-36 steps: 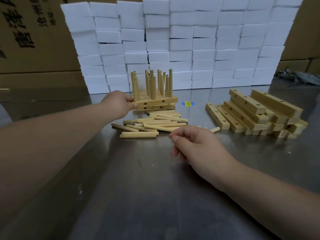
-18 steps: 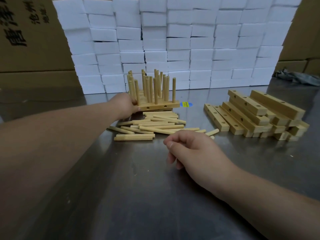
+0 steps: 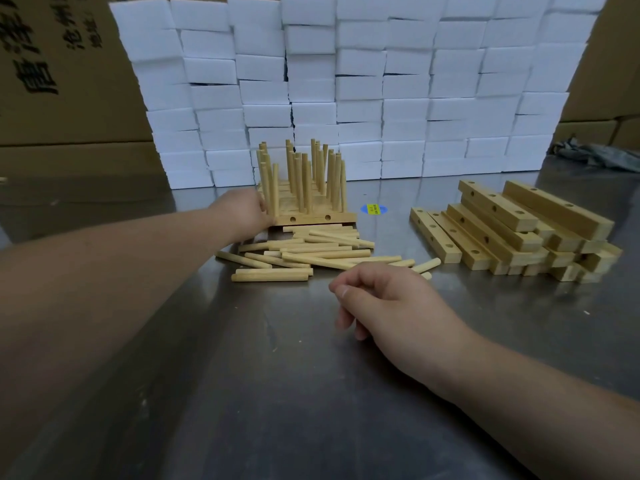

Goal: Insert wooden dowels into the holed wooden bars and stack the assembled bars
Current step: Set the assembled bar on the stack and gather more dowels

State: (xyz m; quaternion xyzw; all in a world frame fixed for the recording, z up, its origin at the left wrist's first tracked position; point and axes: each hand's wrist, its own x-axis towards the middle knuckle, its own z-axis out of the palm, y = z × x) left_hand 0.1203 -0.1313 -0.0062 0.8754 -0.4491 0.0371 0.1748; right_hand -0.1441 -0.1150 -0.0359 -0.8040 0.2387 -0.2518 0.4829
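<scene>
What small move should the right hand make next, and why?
Probably reach right for a bar from the pile of empty bars. The right hand is loosely curled and holds nothing, the front assembled bar already seems full of upright dowels, and the left hand is at its end, so a fresh bar looks due.

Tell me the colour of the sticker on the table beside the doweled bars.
The sticker is blue with a yellow centre; head view.
</scene>
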